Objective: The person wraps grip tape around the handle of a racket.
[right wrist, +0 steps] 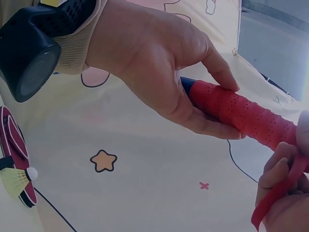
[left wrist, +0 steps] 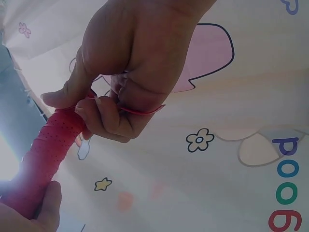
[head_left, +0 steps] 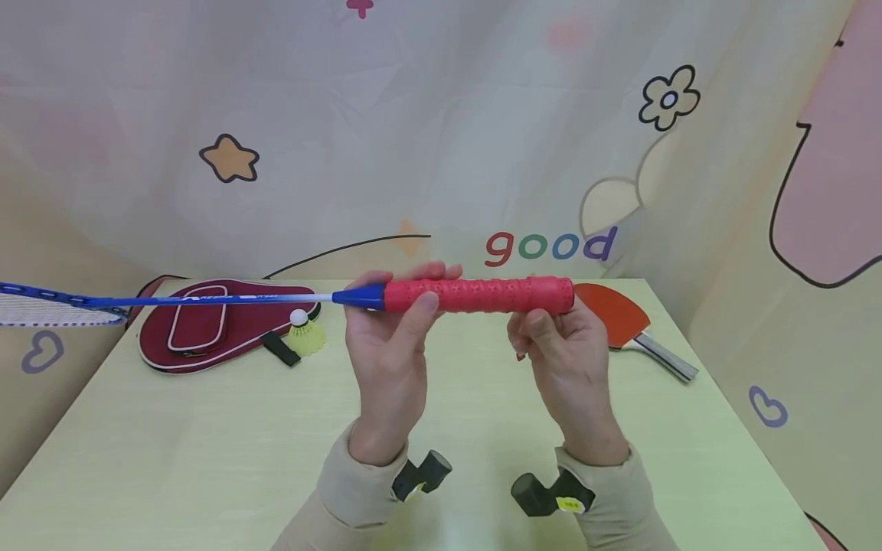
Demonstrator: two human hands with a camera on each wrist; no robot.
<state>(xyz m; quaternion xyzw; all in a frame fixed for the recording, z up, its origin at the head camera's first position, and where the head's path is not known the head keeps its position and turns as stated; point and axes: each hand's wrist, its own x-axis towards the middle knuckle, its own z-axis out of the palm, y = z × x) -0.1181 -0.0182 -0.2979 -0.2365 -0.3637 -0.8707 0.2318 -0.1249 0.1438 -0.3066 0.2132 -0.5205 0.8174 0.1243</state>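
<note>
A badminton racket [head_left: 227,300] with a blue shaft is held level in front of me, its head running out of the head view at left. Perforated red overgrip tape [head_left: 475,296] wraps its handle. My left hand [head_left: 389,360] grips the handle beside the blue cone [head_left: 358,296], thumb along the near side. At the butt end, my right hand [head_left: 572,367] pinches the tape between thumb and curled fingers. A narrow loose tail of the tape [right wrist: 276,197] hangs from that hand in the right wrist view. The right fingertips are partly hidden behind the handle in the head view.
On the table [head_left: 207,459], a dark red racket cover [head_left: 241,340] lies at the back left. A yellow shuttlecock [head_left: 305,337] and a small black strip [head_left: 280,349] sit by it. A red table tennis paddle [head_left: 613,314] lies at the back right.
</note>
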